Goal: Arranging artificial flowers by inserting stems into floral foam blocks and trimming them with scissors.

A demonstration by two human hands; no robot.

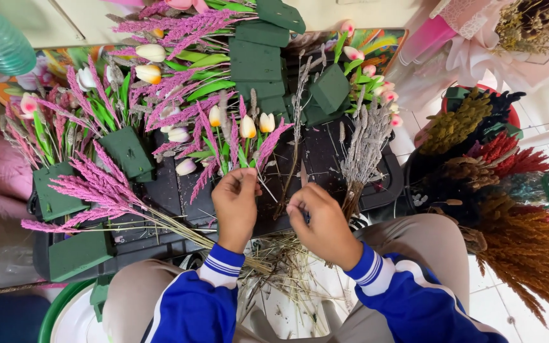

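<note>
Black tray (pixel 325 168), green foam blocks (pixel 125 151) holding tulips (pixel 248 127); hands (pixel 236 206) above

— Which colours are seen just beyond the left grip (pixel 235 202)?

— Magenta-pink plumes (pixel 100 184), dark green foam blocks (pixel 127 151) and cream-and-orange tulips (pixel 248 127) are shown on a black tray (pixel 166 190).

— And past the right grip (pixel 322 222)?

— Grey-beige dried stems (pixel 363 149) are seen; further right, bunches in mustard (pixel 455 124), red (pixel 509 155) and rust-orange (pixel 528 254).

— The sleeves (pixel 198 305)?

— Royal blue, with white-striped cuffs.
</note>
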